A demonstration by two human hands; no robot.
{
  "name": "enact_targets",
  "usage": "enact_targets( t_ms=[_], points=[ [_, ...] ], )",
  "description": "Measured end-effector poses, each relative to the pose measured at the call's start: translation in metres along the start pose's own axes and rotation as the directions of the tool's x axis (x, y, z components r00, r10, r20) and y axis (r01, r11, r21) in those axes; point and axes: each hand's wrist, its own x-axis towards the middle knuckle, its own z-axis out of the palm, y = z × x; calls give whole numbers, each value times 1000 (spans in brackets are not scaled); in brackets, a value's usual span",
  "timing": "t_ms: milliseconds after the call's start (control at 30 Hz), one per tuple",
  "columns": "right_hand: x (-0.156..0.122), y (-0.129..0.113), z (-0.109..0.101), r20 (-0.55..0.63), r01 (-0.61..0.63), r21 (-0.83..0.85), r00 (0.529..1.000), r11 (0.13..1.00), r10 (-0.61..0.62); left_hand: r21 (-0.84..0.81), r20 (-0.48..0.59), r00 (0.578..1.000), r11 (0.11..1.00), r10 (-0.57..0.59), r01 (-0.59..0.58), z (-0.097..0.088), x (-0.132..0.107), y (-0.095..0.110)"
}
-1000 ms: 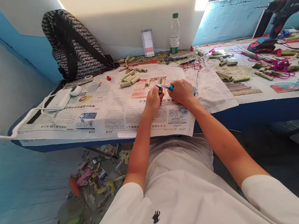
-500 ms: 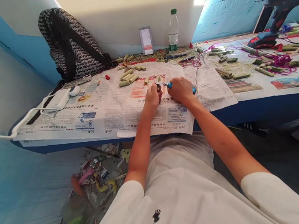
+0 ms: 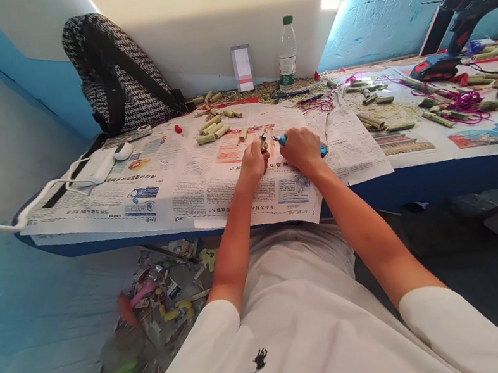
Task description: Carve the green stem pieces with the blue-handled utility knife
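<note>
My left hand point(image 3: 253, 163) is closed around a short green tube piece point(image 3: 263, 139) that sticks up from its fingers over the newspaper point(image 3: 172, 187). My right hand point(image 3: 301, 150) is closed on a blue-handled tool point(image 3: 283, 139), its metal tip touching the tube piece. The blue end of the handle shows at the right of that hand. Both hands rest on the bench at its middle. Several more green tube pieces point(image 3: 213, 130) lie in a loose pile just beyond the hands.
A patterned backpack point(image 3: 118, 74) leans at the back left, with a water bottle point(image 3: 288, 56) behind the work spot. A white power strip point(image 3: 94, 167) lies at left. A cordless drill point(image 3: 461, 20), purple cord point(image 3: 467, 99) and more green pieces sit at right. Colourful litter covers the floor below.
The hands have stayed in the same spot, working the tool tip against the tube piece. The view tilted slightly upward between the first frame and now.
</note>
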Motion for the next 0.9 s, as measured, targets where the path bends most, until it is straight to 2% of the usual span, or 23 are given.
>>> enact_targets(
  t_ms=[167,600,800,900],
  points=[
    [1,0,1,-9,-25,17,1000,1000,25,-6,-4,1000,1000,-12,12,2,-2,2],
    [2,1,1,-26,-49,25,998,998,50,58,26,998,997,53,-54,-4,5,-5],
    [9,11,-4,-40,-171,39,984,985,172,43,62,995,996,78,-81,-7,-1,-6],
    [9,14,-3,-67,-121,33,990,992,123,48,27,997,997,67,-68,-7,-1,-5]
  ],
)
